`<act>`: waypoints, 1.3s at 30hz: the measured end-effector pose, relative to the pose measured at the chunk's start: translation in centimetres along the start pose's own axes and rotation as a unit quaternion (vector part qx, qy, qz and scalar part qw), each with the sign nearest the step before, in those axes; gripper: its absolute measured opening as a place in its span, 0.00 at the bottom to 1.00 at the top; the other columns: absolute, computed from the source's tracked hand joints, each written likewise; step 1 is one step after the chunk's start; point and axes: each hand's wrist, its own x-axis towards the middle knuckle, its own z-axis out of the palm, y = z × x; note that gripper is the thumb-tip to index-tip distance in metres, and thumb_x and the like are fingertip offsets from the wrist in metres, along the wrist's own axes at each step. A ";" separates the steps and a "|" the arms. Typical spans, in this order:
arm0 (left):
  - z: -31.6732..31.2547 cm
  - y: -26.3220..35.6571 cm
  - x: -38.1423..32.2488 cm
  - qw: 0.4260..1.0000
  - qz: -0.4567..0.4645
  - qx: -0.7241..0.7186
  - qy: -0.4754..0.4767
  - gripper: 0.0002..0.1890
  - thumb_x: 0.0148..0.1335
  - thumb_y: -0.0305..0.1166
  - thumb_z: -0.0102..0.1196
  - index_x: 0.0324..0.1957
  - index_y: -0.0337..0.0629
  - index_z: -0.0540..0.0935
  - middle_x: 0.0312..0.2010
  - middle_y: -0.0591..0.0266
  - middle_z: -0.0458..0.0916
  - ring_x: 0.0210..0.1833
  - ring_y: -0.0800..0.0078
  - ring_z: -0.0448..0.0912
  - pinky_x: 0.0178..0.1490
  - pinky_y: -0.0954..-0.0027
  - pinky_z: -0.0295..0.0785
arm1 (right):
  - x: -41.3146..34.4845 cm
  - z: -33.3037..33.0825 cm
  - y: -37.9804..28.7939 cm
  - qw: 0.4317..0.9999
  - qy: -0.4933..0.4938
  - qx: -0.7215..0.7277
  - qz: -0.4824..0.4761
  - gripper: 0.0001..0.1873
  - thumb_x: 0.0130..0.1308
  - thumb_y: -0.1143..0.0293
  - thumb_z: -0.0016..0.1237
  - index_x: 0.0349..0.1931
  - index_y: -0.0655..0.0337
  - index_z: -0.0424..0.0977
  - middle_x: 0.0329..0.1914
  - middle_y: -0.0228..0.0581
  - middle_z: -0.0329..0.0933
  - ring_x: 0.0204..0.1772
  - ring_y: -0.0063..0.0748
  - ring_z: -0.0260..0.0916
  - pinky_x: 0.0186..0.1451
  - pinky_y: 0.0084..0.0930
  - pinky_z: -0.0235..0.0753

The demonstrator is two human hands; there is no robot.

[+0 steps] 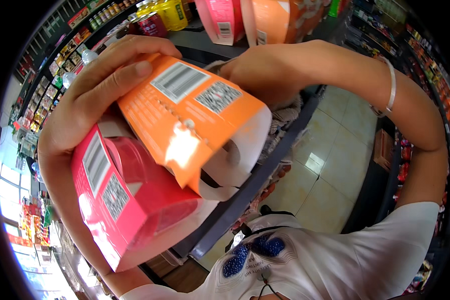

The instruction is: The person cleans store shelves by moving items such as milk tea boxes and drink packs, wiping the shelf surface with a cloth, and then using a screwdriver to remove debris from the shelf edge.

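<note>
My left hand (101, 78) is clamped around two printed carton packs. Its fingers lie over the end of an orange carton (180, 123), which bears a barcode and a square printed code. Against the palm and forearm leans a pink carton (108, 210) with a clear plastic cup showing through its cut-out. Behind the orange carton, my right hand (262, 77) is curled down on a greyish cloth (287, 112) at the shelf. The orange carton hides part of that cloth and the right fingertips.
More pink (221, 18) and orange cartons (270, 22) stand on the dark shelf, with yellow bottles (172, 15) and a dark red can (150, 24) to their left. A dark shelf edge (255, 172) runs diagonally above the tiled floor (322, 150). Stocked shelves (427, 75) line the right.
</note>
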 end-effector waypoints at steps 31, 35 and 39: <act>2.0 0.6 1.4 0.996 -0.050 -0.049 0.053 0.18 0.71 0.38 0.43 0.54 0.35 0.74 0.50 0.55 0.70 0.56 0.73 0.72 0.62 0.76 0.64 | -8.0 2.5 -2.4 0.971 0.068 -0.200 0.109 0.08 0.49 0.70 0.54 0.30 0.48 0.84 0.46 0.22 0.72 0.54 0.27 0.68 0.48 0.24 0.67; 1.4 0.7 -0.5 0.996 -0.052 -0.026 0.075 0.19 0.71 0.39 0.41 0.54 0.35 0.73 0.50 0.54 0.70 0.55 0.73 0.73 0.61 0.74 0.68 | -3.9 1.0 -4.9 0.955 -0.070 -0.276 0.079 0.06 0.52 0.64 0.56 0.31 0.47 0.85 0.42 0.20 0.72 0.53 0.24 0.69 0.47 0.22 0.68; 2.1 -1.3 1.8 0.995 -0.043 -0.075 0.051 0.19 0.71 0.39 0.42 0.55 0.36 0.74 0.52 0.54 0.71 0.57 0.73 0.74 0.62 0.74 0.67 | -3.3 1.2 -2.5 0.943 -0.197 -0.262 0.051 0.07 0.55 0.66 0.55 0.32 0.53 0.84 0.41 0.28 0.75 0.49 0.30 0.72 0.47 0.25 0.71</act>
